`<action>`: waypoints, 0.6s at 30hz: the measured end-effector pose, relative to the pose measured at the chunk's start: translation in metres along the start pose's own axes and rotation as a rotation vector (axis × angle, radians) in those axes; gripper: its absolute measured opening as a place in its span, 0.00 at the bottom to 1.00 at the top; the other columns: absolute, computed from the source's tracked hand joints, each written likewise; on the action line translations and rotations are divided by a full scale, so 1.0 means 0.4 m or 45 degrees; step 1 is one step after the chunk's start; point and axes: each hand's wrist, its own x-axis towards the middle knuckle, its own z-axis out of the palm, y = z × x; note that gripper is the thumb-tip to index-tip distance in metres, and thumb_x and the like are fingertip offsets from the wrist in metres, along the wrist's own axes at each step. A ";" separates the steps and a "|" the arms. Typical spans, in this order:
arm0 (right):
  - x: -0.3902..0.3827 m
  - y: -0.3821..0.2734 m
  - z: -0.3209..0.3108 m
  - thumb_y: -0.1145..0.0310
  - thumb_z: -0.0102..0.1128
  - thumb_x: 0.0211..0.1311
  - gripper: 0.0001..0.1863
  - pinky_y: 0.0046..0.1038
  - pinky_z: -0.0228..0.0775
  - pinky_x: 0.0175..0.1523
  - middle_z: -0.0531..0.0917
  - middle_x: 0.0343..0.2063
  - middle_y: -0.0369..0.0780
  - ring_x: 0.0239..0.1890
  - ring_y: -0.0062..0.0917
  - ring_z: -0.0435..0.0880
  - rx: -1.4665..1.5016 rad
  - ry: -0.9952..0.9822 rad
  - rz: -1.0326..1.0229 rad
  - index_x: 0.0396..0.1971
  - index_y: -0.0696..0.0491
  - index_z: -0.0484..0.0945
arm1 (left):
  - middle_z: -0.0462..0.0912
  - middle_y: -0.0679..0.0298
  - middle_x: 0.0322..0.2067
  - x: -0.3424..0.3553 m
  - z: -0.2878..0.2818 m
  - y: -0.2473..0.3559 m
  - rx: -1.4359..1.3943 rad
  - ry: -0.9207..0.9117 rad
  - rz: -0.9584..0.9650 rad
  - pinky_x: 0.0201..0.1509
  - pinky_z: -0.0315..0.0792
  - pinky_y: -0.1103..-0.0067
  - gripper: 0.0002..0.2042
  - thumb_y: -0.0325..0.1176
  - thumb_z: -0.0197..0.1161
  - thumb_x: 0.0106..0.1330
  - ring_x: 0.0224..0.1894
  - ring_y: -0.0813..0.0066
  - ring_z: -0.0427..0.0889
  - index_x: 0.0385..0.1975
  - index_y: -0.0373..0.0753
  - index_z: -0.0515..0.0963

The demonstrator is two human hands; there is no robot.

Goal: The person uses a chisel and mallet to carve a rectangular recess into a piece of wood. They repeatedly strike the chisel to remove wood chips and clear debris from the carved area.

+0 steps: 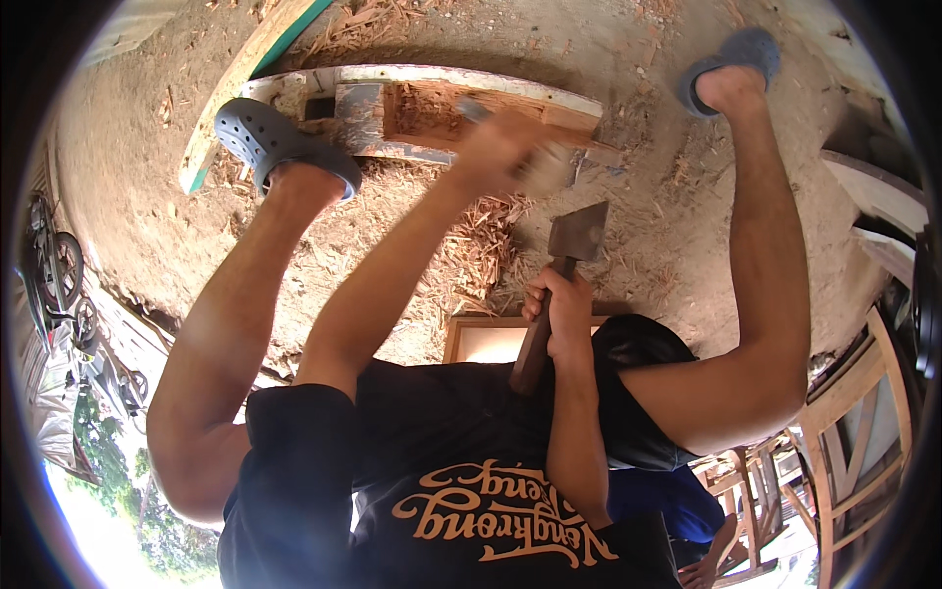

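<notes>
In my right hand [564, 309] is a hatchet with a wooden handle, its fingers wrapped around the handle below the broad metal head [579, 233]. The blade points away from my body, close above the ground. My left hand [505, 152] is smeared by motion over a weathered wooden piece [358, 113] with a hollowed, reddish recess. A small grey shape shows beside its fingers, and a pale blur lies on the other side; what these are cannot be made out. My clog-clad left foot [270, 142] presses on the left end of the wood.
Wood chips [486, 236] lie scattered on the dirt floor. A green-edged plank [231, 88] slants at the far left. Wooden frames [863, 432] stand at the right, with a person in blue [677, 501] near them. Two-wheelers [59, 265] are at the left edge.
</notes>
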 end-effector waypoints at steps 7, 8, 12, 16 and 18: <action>-0.003 -0.009 0.005 0.75 0.56 0.55 0.05 0.25 0.61 0.19 0.69 0.16 0.34 0.13 0.19 0.68 -0.070 -0.078 -0.070 0.26 0.54 0.68 | 0.84 0.60 0.28 0.011 -0.064 0.017 0.006 -0.062 0.046 0.35 0.79 0.73 0.15 0.32 0.75 0.43 0.30 0.66 0.83 0.33 0.38 0.82; -0.011 -0.007 0.010 0.75 0.56 0.55 0.05 0.25 0.61 0.19 0.69 0.16 0.34 0.13 0.19 0.68 -0.065 -0.079 -0.051 0.26 0.54 0.68 | 0.84 0.59 0.28 0.013 -0.041 0.033 0.002 -0.012 0.096 0.37 0.79 0.73 0.19 0.32 0.76 0.40 0.31 0.65 0.83 0.35 0.37 0.82; -0.013 -0.002 0.008 0.75 0.57 0.55 0.06 0.25 0.61 0.19 0.69 0.16 0.34 0.13 0.19 0.68 -0.083 -0.071 -0.036 0.27 0.54 0.68 | 0.84 0.61 0.30 0.076 0.042 0.088 -0.217 -0.001 0.137 0.36 0.79 0.73 0.14 0.34 0.74 0.47 0.31 0.63 0.84 0.32 0.38 0.81; -0.005 -0.004 0.006 0.75 0.56 0.55 0.05 0.25 0.60 0.19 0.69 0.16 0.34 0.13 0.19 0.68 -0.065 -0.047 -0.049 0.28 0.53 0.68 | 0.77 0.65 0.21 0.065 0.079 0.082 -0.347 0.178 -0.160 0.27 0.72 0.75 0.08 0.27 0.69 0.55 0.24 0.71 0.76 0.21 0.38 0.75; -0.010 0.000 0.008 0.76 0.56 0.54 0.05 0.25 0.60 0.19 0.69 0.16 0.34 0.14 0.19 0.68 -0.035 -0.035 -0.030 0.28 0.53 0.68 | 0.78 0.65 0.22 0.034 0.038 0.062 -0.463 0.090 -0.405 0.28 0.73 0.74 0.08 0.28 0.70 0.53 0.25 0.72 0.77 0.22 0.37 0.76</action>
